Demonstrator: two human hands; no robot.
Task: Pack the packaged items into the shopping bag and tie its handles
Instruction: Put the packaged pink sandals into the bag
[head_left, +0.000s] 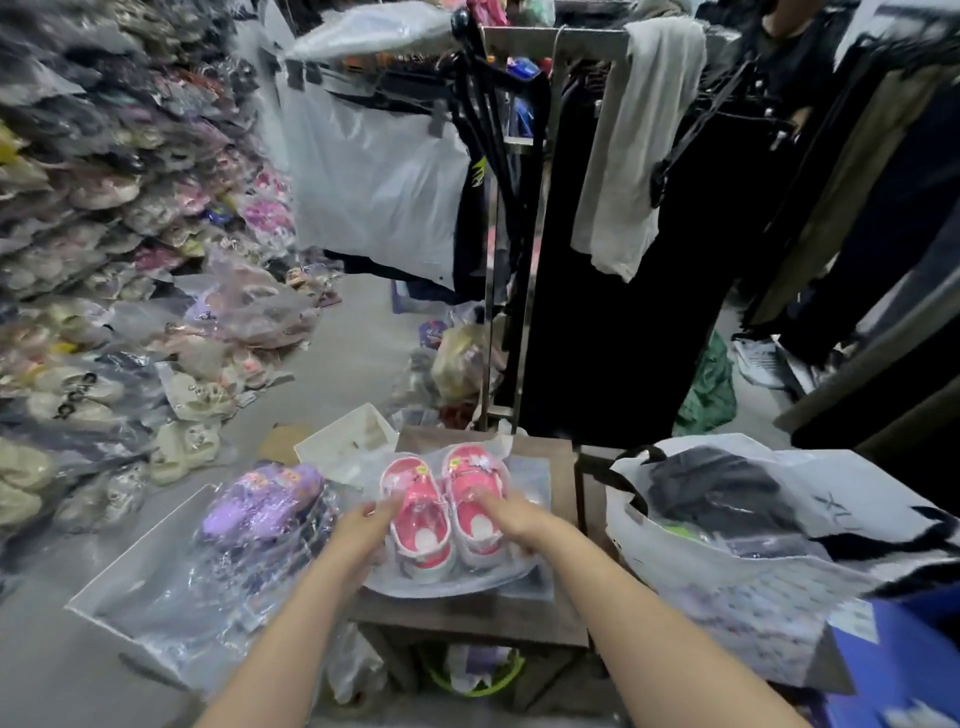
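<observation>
Hands come first: left hand (363, 525) and right hand (511, 522) curl loosely around the clear-bagged pink shoes (444, 512) mid-bench. Pick-up stage, seemingly; next, lift them rightward into the open white plastic shopping bag (737, 561) beside the bench's right edge.

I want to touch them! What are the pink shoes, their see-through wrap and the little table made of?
Pink shoes: likely smooth rubbery plastic with white trim; matte look, hard to be sure. Wrap: thin clear plastic film, shiny and crinkled with glare. Little table: looks like brown wood or wood-print board, dull grainy surface.
</observation>
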